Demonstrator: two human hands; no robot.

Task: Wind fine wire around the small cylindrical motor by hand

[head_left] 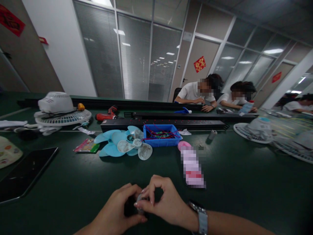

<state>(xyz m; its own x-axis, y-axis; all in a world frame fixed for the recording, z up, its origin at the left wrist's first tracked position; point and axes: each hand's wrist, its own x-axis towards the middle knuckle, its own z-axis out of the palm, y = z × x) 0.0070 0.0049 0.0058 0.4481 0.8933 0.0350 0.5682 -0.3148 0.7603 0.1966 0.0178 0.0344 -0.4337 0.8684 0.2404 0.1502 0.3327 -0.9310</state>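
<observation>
A small grey, round-edged part (140, 199) is between my hands just above the green table, mostly covered by fingers. My left hand (119, 207) curls around it from the left, thumb below and fingers above. From the right, my right hand (163, 200) pinches at the same part with thumb and index finger; a watch (201, 217) is on that wrist. What kind of part it is cannot be made out. Beyond the hands lie blue and whitish fan blades (110, 143) and a blue bin (161, 141) of wired parts. A pink pouch-like item (192, 164), partly blurred, lies to the right.
A small metal cylinder (213, 134) stands right of the bin. Black rails (161, 124) cross the table behind. A red power drill (107, 114), fan housing (57, 104) and black tablet (26, 173) are leftward. More fan parts (259, 130) lie right. Several people sit across the table.
</observation>
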